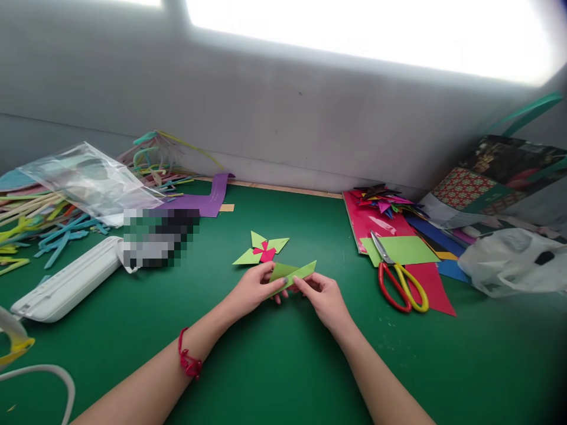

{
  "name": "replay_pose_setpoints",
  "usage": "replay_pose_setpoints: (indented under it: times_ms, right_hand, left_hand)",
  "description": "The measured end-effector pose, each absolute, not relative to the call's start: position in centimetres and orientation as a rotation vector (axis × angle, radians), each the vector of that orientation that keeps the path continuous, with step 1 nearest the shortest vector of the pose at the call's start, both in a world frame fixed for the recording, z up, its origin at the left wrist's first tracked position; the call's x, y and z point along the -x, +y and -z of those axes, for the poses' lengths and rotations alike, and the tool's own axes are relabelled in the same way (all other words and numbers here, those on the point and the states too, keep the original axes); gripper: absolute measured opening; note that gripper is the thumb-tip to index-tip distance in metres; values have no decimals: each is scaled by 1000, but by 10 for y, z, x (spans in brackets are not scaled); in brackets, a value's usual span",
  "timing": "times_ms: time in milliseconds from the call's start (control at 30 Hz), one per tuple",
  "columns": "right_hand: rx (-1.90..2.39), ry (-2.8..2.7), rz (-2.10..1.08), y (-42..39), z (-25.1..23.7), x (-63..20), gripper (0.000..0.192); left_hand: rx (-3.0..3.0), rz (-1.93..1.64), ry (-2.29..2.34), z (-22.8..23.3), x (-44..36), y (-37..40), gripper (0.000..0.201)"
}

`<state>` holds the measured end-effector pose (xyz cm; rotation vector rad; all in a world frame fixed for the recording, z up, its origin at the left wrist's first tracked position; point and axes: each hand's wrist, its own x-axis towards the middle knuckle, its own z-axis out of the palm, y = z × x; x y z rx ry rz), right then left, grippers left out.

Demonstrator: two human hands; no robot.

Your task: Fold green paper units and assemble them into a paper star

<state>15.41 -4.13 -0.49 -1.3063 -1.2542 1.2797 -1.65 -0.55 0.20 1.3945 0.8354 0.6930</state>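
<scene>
**Two hands fold a strip of green paper at the centre of a green table**

The green table (pixel 283 366) fills the lower frame, running up to a grey wall. At the right edge sit a patterned bag (pixel 496 177) and a white plastic bag (pixel 509 260). Left of them lies a stack of coloured paper sheets (pixel 425 277), with red-and-yellow scissors (pixel 401 283) resting on it. A clear plastic bag (pixel 88 180) covers a heap of coloured paper strips (pixel 48 236) at the upper left, and a white case (pixel 66 280) lies below it.

At centre, the left hand (pixel 252 289) and the right hand (pixel 325 298) each pinch one end of a folded light-green paper piece (pixel 292 273), fingers closed on it, just above the table. A red string bracelet (pixel 188 360) circles the left wrist. Just beyond the hands lies a green-and-pink paper pinwheel (pixel 262 249).
</scene>
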Motion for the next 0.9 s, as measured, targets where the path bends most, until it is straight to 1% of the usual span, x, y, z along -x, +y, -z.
replay_pose_setpoints:
  times_ms: [200, 400, 533, 633, 767, 900]
  right_hand:
    - [1328, -1317, -1175, -43, 3, -151, 23]
    - [1314, -1444, -1179, -45, -1, -154, 21]
    - [1304, -1558, -871, -47, -6, -160, 14]
    - [1206, -1824, -675, -47, -9, -167, 23]
    - [1122, -2072, -542, -47, -7, -172, 31]
    - [1090, -2097, -506, -46, -4, -172, 27]
  left_hand:
    - [-1356, -556, 814, -5, 20, -4, 31]
    - [-1398, -479, 791, -9, 20, -8, 27]
    - [-1345, -565, 848, -4, 19, -7, 28]
    - [-1208, -633, 863, -3, 20, -5, 30]
    - [-1141, -678, 849, -4, 20, -4, 30]
    - [-1123, -682, 918, -5, 18, -4, 33]
